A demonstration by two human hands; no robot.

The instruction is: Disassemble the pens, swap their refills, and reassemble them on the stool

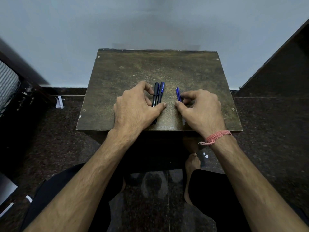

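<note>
Hands (136,106) (201,108) over pens (158,96) on stool (127,76)

Scuffed brown stool (127,72) carries black pen (155,94) touching blue pen (161,92); blue refills (178,95) lie apart, right.

Pale grey-blue wall (150,22) behind; dark speckled polished floor (267,123); dark furniture edges at both sides; dim light.

single head view, looking forward and down, close over stool (133,72) top, wall behind.
</note>
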